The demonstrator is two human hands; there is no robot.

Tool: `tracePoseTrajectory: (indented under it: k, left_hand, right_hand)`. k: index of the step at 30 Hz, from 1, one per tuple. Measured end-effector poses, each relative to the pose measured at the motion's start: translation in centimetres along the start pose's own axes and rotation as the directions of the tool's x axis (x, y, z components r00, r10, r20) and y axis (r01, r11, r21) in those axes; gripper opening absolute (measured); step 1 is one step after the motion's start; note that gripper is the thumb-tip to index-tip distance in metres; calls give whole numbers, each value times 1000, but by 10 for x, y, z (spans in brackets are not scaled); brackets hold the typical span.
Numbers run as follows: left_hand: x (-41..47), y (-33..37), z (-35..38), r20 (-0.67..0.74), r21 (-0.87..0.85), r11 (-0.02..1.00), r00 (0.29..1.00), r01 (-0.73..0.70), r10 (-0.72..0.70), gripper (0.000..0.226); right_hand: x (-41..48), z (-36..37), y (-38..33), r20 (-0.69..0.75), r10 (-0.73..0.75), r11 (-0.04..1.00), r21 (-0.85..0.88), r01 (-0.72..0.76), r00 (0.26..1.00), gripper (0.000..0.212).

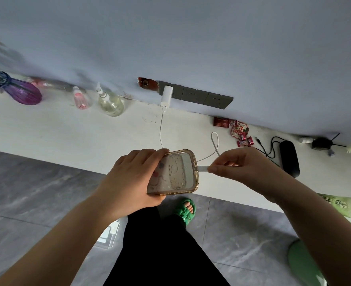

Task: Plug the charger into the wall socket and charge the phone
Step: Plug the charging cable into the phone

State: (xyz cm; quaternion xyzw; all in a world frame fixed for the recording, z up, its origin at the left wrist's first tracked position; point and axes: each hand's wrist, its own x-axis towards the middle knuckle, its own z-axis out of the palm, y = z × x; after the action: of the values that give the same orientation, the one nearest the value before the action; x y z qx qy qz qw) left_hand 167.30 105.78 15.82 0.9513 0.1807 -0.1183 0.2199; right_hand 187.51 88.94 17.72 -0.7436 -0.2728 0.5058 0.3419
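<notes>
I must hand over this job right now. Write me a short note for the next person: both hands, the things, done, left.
Left hand: holds the phone above the counter's edge.
Right hand: pinches the cable plug at the phone's port; whether it is fully in cannot be told.
Charger: already in the wall socket, cable attached.
Left: seat the plug, check charging, put the phone down.

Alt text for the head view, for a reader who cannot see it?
A person's left hand holds a phone in a clear case while the right hand brings the cable plug to its end. The white charger sits in the wall socket.
</notes>
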Motion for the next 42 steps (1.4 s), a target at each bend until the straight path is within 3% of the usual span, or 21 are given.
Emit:
tracePoseTrajectory:
  k: [5,13,24,30,42]
  left_hand:
    - [1,1,2,7,-61,998,1000,-11,12,87]
    - [-1,-1,7,-29,54,998,999,-44,46,86]
    - [-3,5,9,-19,72,996,999,-44,45,87]
    - [-5,7,11,-3,140,989,999,-43,44,88]
    - [-6,9,19,2,147,988,998,-56,56,88]
  right_hand:
    - [-4,-1,2,27,26,995,97,-28,999,5]
    - [-5,2,5,-29,14,994,-103,-17,999,6]
    - [-8,6,9,-46,34,999,-5,-34,998,19]
    - [-6,6,12,14,67,996,-53,-66,998,7]
    - [-6,12,18,30,84,994,-72,-81,996,20]
